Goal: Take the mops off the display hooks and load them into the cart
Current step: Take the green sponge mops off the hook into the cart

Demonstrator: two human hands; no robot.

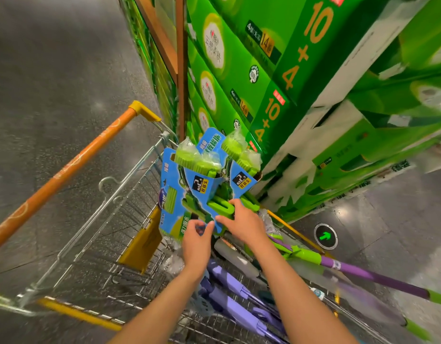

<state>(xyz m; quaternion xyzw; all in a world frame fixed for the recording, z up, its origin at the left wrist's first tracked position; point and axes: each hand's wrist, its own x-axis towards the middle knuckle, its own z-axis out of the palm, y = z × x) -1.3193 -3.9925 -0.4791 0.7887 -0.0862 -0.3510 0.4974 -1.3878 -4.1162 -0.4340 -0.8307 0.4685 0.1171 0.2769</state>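
mops (204,175) in blue card sleeves sit at 12 o'clock over the cart (130,170), your left hand (196,240) pinching a sleeve's lower edge, right hand (241,223) curled on the green head, so lower both evenly beside the purple mops (239,301).

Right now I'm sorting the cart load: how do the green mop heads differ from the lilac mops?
The green mop heads stand upright at the cart's far end, in blue card sleeves and clear wrap; the lilac mops lie flat in the basket, with no card showing. The left hand and right hand are on the green ones, not the lilac. Both are inside the cart.
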